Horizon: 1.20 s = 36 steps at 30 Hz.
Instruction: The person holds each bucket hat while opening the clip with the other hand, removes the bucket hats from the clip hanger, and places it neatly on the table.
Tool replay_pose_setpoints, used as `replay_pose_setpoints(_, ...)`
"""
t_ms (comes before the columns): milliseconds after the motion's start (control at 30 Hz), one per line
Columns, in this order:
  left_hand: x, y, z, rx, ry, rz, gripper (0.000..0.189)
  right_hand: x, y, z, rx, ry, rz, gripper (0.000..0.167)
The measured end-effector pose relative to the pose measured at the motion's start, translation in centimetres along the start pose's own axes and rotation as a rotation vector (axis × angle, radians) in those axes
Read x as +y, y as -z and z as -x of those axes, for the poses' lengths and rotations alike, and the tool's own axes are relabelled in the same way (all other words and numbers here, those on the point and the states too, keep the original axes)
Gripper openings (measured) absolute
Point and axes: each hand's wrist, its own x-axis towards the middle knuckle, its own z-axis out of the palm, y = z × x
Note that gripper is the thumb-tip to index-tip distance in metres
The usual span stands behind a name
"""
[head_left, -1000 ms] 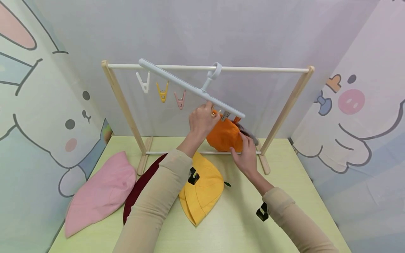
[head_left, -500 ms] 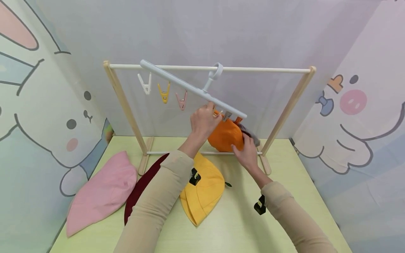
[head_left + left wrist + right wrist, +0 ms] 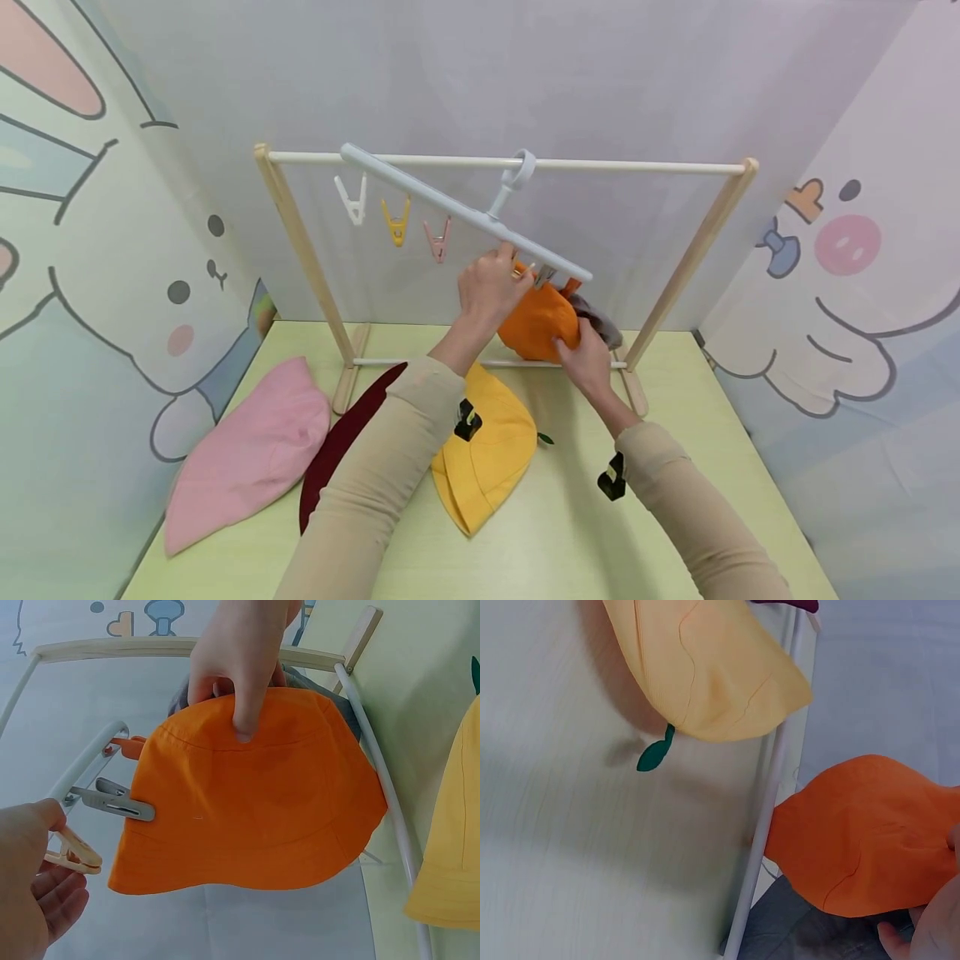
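My left hand [image 3: 491, 285] pinches a cream clothespin [image 3: 79, 855] under the low right half of the pale blue clip hanger [image 3: 450, 202]. Beside it, a grey clip [image 3: 116, 801] bites the brim of an orange bucket hat [image 3: 247, 802]. My right hand [image 3: 587, 360] grips the crown of that hat, thumb on the near side and fingers behind. An orange clip [image 3: 129, 746] sits farther along the hanger. A grey hat [image 3: 600, 321] hangs behind the orange one, mostly hidden.
White, yellow and pink clips [image 3: 437, 242] hang at the hanger's raised left half. The rack's white rod [image 3: 637, 166] carries the hook. Pink [image 3: 251, 450], maroon [image 3: 352, 433] and yellow [image 3: 487, 450] hats lie on the table [image 3: 562, 533], the maroon partly under my left forearm.
My right hand has closed its fingers on the orange hat's crown, moving slightly inward. The left hand stays at the cream clothespin. The whole view has shifted a little.
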Motion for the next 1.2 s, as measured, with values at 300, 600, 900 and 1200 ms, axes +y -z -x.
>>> replay_pose_setpoints(300, 0.3, 0.1, 0.1, -0.006, 0.006, 0.003, 0.023, -0.3, 0.6, -0.1, 0.080, 0.012, 0.014, 0.018)
replay_pose_setpoints(600, 0.4, 0.0, 0.2, -0.031, 0.007, 0.002, 0.024, 0.1, 0.9, -0.2, 0.158, 0.049, 0.011, 0.008)
replay_pose_setpoints(900, 0.5, 0.0, 0.1, -0.017, 0.004, 0.008, 0.027, -0.4, 1.9, -0.1, 0.192, 0.064, -0.011, 0.010)
replay_pose_setpoints(1200, 0.6, 0.0, 0.1, -0.041, 0.022, 0.012, 0.030, -0.4, 2.9, -0.3, 0.188, 0.054, -0.028, 0.013)
